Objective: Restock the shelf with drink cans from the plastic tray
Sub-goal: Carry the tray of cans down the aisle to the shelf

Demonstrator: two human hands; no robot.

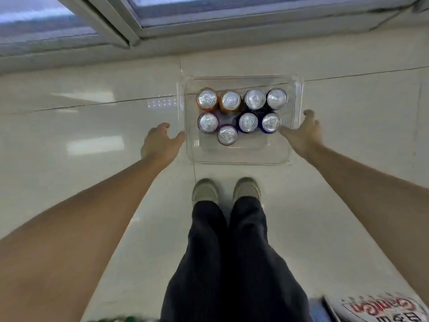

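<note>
A clear plastic tray (239, 160) sits on the pale tiled floor just ahead of my feet. Several drink cans (248, 122) stand upright in it, seen from above: orange ones at the back left, dark blue and purple ones elsewhere. My left hand (160, 144) is spread beside the tray's left wall, thumb tip at the wall. My right hand (301, 133) is at the right wall, with the thumb over the rim and the fingers outside; it holds no can. The shelf's contents are out of view.
A grey metal frame with glass panes (130, 26) runs along the top, at the floor's far edge. My shoes (205, 190) and dark trousers stand right behind the tray. A printed red-and-white pack (376, 307) lies at the bottom right.
</note>
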